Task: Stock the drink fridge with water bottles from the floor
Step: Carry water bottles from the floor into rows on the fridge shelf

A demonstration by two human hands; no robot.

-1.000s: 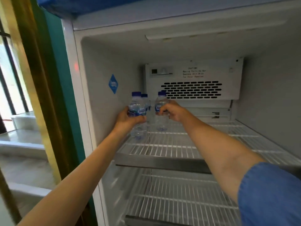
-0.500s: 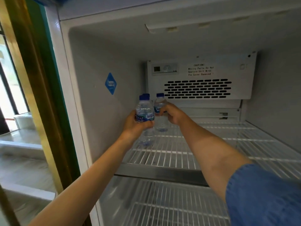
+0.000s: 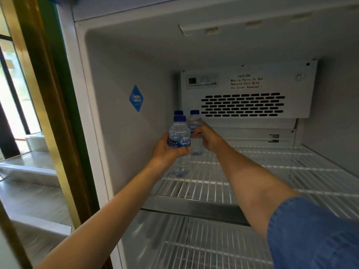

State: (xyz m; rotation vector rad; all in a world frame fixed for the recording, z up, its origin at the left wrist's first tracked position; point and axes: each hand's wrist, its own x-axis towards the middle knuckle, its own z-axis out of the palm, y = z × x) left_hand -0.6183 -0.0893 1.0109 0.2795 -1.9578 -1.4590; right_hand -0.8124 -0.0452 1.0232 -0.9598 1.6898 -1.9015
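Note:
My left hand (image 3: 167, 150) grips a clear water bottle (image 3: 179, 136) with a blue cap and blue label, its base on or just above the top wire shelf (image 3: 252, 171) near the fridge's left wall. Farther back, my right hand (image 3: 208, 138) is wrapped around a second water bottle (image 3: 194, 121), upright on the same shelf. Directly behind the left-hand bottle a third bottle's blue cap (image 3: 178, 112) shows; its body is hidden.
The fridge's white left wall (image 3: 120, 133) carries a blue diamond sticker. A vented fan cover (image 3: 246, 94) fills the back above the shelf. A lower wire shelf (image 3: 194, 245) lies beneath. Left of the fridge stand a green and gold door frame (image 3: 44, 113) and pale floor steps.
The camera has moved closer and to the right. My left hand's bottle has shifted right, in front of the back-corner bottle. My right hand stays on its bottle.

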